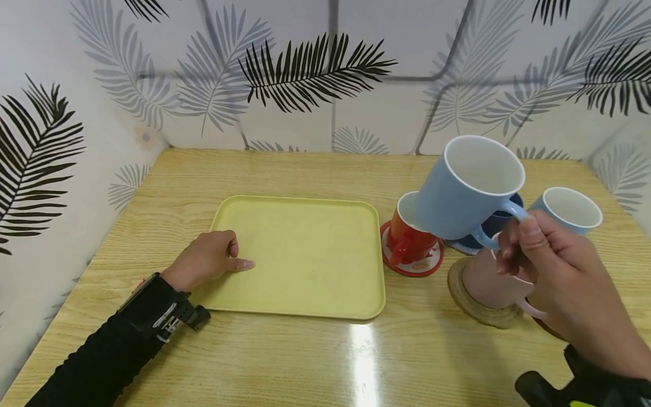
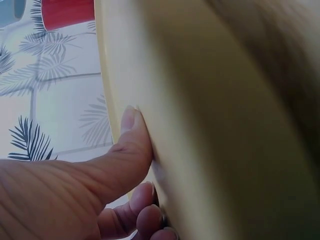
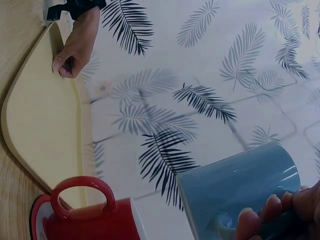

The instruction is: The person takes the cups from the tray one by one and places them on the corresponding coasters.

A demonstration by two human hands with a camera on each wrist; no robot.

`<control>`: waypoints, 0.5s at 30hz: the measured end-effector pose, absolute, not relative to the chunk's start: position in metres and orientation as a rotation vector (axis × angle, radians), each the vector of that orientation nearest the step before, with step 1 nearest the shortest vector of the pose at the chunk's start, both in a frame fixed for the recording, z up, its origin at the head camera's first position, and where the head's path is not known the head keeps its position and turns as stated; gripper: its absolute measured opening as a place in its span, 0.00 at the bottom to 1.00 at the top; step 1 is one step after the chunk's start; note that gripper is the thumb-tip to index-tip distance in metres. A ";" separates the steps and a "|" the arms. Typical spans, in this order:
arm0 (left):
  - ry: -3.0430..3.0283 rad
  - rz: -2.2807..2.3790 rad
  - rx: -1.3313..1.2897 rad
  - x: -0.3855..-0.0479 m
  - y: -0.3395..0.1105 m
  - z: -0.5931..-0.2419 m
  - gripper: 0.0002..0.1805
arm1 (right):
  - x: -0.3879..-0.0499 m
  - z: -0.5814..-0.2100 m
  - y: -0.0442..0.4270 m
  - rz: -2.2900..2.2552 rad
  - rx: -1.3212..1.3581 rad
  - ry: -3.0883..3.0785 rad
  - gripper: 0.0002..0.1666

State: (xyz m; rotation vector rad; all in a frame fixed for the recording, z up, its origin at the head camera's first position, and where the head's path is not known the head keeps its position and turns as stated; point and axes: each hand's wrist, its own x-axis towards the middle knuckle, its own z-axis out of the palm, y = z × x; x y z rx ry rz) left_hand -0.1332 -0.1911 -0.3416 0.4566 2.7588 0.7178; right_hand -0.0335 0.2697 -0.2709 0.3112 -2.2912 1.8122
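My right hand (image 1: 569,271) pinches the handle of a light blue mug (image 1: 452,198), white inside. The mug is raised above the table and tilted. In the right wrist view, the blue mug (image 3: 240,190) appears at lower right with fingertips at its handle. My left hand (image 1: 208,257) rests on the left side of a yellow tray (image 1: 305,254), thumb extended and fingers loosely bent. The left wrist view shows the thumb and fingertips touching the tray (image 2: 200,125). A red mug (image 1: 407,234) stands on a red-rimmed coaster (image 1: 417,269), right of the tray.
Beneath the raised mug are a dark blue mug (image 1: 495,226), partly hidden, and a pink mug (image 1: 483,280) on a woven coaster (image 1: 460,294). Another light blue mug (image 1: 572,209) stands at far right. A leaf-patterned wall covering (image 1: 305,124) borders the wooden table (image 1: 285,362).
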 end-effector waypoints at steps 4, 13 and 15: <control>2.760 0.716 0.463 -0.132 -0.191 -0.342 0.18 | -0.034 -0.272 0.286 1.817 0.249 -2.252 0.15; 2.766 0.723 0.470 -0.133 -0.191 -0.341 0.18 | -0.040 -0.286 0.326 1.981 0.378 -1.876 0.15; 2.769 0.725 0.478 -0.133 -0.191 -0.342 0.18 | -0.040 -0.292 0.338 1.992 0.391 -1.841 0.14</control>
